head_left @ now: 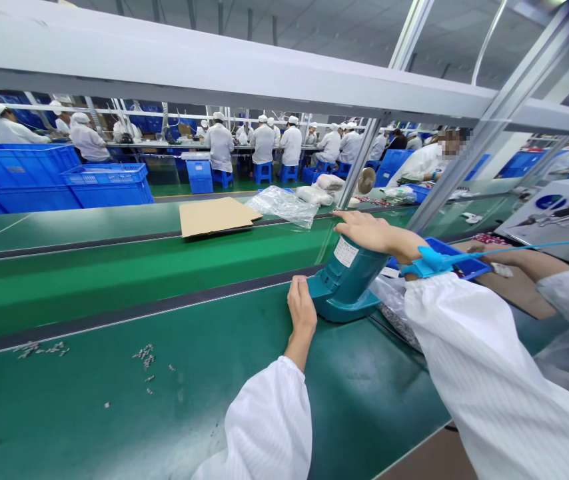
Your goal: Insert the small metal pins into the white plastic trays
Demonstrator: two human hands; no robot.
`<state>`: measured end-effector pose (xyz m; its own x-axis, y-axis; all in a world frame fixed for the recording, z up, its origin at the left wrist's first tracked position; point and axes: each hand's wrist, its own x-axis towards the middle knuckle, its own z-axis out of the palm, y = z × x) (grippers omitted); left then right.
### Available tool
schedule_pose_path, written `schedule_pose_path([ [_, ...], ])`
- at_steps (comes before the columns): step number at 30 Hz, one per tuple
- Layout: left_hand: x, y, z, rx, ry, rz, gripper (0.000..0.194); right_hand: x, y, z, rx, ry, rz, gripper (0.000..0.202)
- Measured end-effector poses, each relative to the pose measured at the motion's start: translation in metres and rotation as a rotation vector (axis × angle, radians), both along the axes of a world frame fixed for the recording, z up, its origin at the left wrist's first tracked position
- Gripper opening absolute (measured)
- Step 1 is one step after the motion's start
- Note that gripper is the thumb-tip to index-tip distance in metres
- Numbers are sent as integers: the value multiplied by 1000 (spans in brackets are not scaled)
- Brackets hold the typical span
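A teal device (347, 277) stands near the counter's (204, 400) far edge, toward its right end. The right hand (372, 235) lies over its top, fingers extended and flat; the left hand (302, 305) touches its left end, though I cannot tell whether those fingers grip it. Crowding its right side is a clear bag of small parts (398, 317); beyond, the right wrist partly covers a blue tray (475, 270), near another person's forearm (527, 261). Small metal pieces (145, 357) lie scattered toward the counter's left end. Across the green belt (114, 287) lies a cardboard sheet (217, 217).
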<state>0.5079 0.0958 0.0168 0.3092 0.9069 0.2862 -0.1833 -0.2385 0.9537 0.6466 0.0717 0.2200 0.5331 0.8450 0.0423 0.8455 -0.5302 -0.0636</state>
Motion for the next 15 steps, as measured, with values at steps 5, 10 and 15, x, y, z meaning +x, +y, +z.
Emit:
schedule_pose_path([
  [5, 1, 0, -1, 4, 6, 0, 41, -1, 0, 0, 7, 6, -3, 60],
  [10, 1, 0, -1, 6, 8, 2, 41, -1, 0, 0, 9, 9, -3, 60],
  [15, 0, 0, 0, 11, 5, 6, 41, -3, -1, 2, -12, 18, -16, 60],
])
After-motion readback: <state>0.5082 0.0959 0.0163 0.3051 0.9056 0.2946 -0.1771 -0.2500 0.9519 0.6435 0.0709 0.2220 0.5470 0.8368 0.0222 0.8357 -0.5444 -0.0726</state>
